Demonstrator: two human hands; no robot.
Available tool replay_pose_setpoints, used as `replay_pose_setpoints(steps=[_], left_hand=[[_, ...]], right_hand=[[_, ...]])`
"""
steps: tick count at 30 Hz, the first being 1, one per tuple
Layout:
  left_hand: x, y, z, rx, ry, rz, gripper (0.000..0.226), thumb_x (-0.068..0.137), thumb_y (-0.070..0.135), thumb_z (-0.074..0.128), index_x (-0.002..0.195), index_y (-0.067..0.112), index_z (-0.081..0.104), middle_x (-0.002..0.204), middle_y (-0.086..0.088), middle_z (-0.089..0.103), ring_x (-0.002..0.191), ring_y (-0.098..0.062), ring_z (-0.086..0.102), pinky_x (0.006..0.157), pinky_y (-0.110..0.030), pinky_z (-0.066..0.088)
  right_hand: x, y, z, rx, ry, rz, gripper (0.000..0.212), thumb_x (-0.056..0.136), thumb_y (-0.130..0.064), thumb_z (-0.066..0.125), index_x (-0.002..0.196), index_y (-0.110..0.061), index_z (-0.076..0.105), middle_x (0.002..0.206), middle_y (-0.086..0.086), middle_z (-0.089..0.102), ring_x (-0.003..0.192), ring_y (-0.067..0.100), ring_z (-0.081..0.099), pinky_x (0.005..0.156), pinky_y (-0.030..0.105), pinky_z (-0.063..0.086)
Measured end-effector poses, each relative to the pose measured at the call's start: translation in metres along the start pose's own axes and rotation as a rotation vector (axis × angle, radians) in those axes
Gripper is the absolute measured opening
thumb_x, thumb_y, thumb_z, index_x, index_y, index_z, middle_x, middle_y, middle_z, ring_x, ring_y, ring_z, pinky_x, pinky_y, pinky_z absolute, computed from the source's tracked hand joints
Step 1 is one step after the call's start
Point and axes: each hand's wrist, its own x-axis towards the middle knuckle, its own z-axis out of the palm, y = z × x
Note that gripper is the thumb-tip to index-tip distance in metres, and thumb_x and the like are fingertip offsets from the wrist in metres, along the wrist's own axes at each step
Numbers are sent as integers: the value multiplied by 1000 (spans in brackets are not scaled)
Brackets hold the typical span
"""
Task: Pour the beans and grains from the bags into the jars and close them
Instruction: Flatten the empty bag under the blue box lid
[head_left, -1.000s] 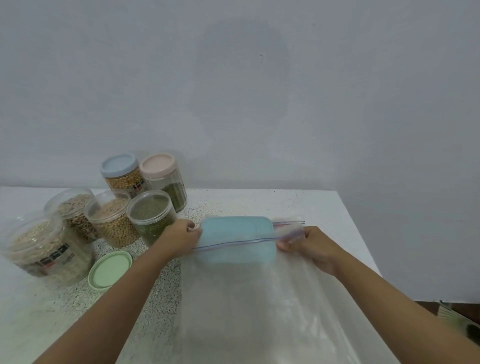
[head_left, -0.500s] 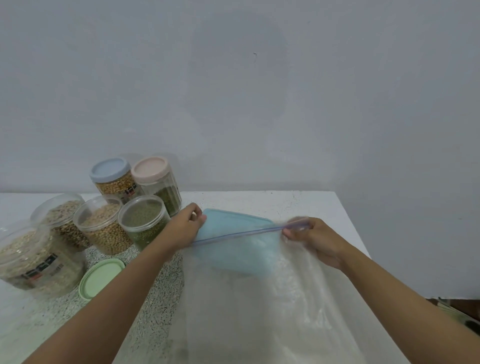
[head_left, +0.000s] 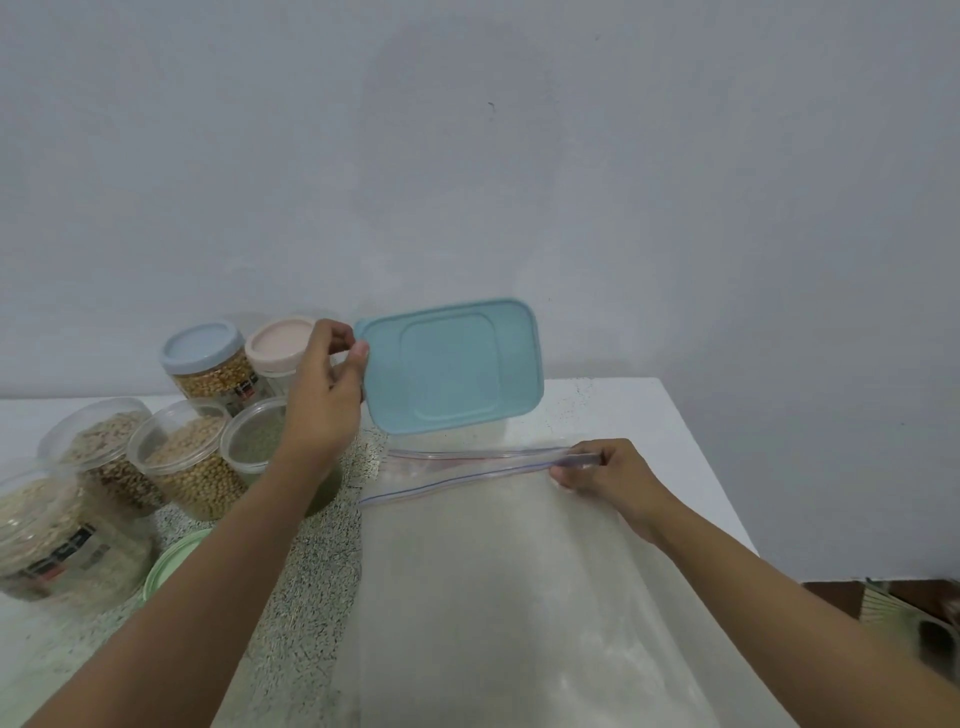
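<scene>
Bag (head_left: 519, 582) is pinched at its zip corner by the right hand (head_left: 610, 475) and lies flat below both hands; a blue lid (head_left: 449, 366) is pinched by the left hand (head_left: 324, 400) above its mouth. Closing is judged pending: the lid is to be set aside, and the open jars (head_left: 192, 462) left of the left wrist require lids.

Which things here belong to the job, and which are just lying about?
Job: zip bag, its top corner pinched by the right hand; blue rectangular lid, held by the left hand; open jars; green round lid.
Lying about: blue-lidded jar, pink-lidded jar at the back; blurred clutter beyond the table.
</scene>
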Motion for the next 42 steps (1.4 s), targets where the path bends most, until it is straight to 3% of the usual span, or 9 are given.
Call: replay_pose_setpoints(steps=[7, 9, 11, 14, 19, 22, 31, 35, 42], left_hand=[[-1, 14, -1, -152, -97, -58, 17, 108, 15, 46, 113, -1, 49, 106, -11, 56, 61, 0, 56, 47, -11, 45], [-5, 11, -2, -118, -170, -47, 14, 108, 17, 47, 108, 4, 50, 105, -8, 57, 56, 1, 57, 47, -14, 47], [-10, 0, -2, -22, -252, -38, 12, 108, 21, 49, 103, 11, 52, 107, -8, 61, 78, -17, 68, 62, -34, 63], [-22, -21, 0, 117, -346, -62, 12, 106, 25, 51, 96, 20, 54, 105, -11, 63, 88, -36, 66, 79, -60, 58], [-35, -52, 10, 34, -351, -281, 17, 107, 22, 51, 94, 12, 51, 99, -19, 53, 83, -24, 52, 73, -42, 53], [-38, -65, 17, -1, -313, -410, 17, 107, 21, 51, 96, 7, 51, 100, -13, 52, 87, -25, 54, 80, -44, 57], [-43, -73, 24, -62, -308, -548, 23, 107, 22, 52, 110, 3, 65, 111, -14, 71, 101, -24, 69, 86, -36, 58], [-45, -69, 3, 56, -429, -465, 22, 106, 25, 54, 116, 15, 70, 114, -2, 74, 107, -17, 70, 84, -29, 59], [-67, -48, -62, 141, -391, -198, 18, 103, 18, 56, 97, 21, 73, 85, -2, 74, 72, -20, 71, 68, -36, 56]], right_hand=[[15, -6, 10, 13, 166, 55, 11, 84, -11, 82, 85, -2, 76, 71, 11, 72, 64, 18, 61, 67, 30, 50], [19, -8, 10, -12, 190, 51, 2, 85, -5, 78, 84, -3, 77, 72, 9, 72, 64, 18, 62, 65, 29, 52], [22, -12, 9, -63, 185, 30, 12, 83, 3, 72, 77, -7, 77, 67, 0, 70, 60, 14, 59, 58, 23, 49], [25, -16, 8, -119, 202, 6, 20, 83, 6, 69, 72, -10, 74, 70, 1, 71, 61, 14, 60, 57, 21, 48], [31, -9, 8, -129, 264, 20, 3, 86, -7, 77, 83, -9, 78, 83, 10, 77, 70, 18, 66, 70, 30, 53], [28, -2, 10, -160, 307, 8, 9, 84, -7, 80, 89, -9, 73, 78, 4, 72, 58, 9, 63, 62, 23, 50], [9, -9, 18, -385, 371, -320, 36, 91, -8, 72, 125, -16, 64, 117, -1, 65, 106, 10, 60, 90, 17, 41], [-1, -26, 24, -431, 325, -478, 19, 96, -10, 67, 114, -17, 68, 113, -8, 67, 104, 2, 59, 91, 7, 38], [-18, -71, 54, -232, 50, -433, 14, 97, -14, 66, 85, -19, 69, 77, -4, 68, 71, 15, 66, 68, 17, 48]])
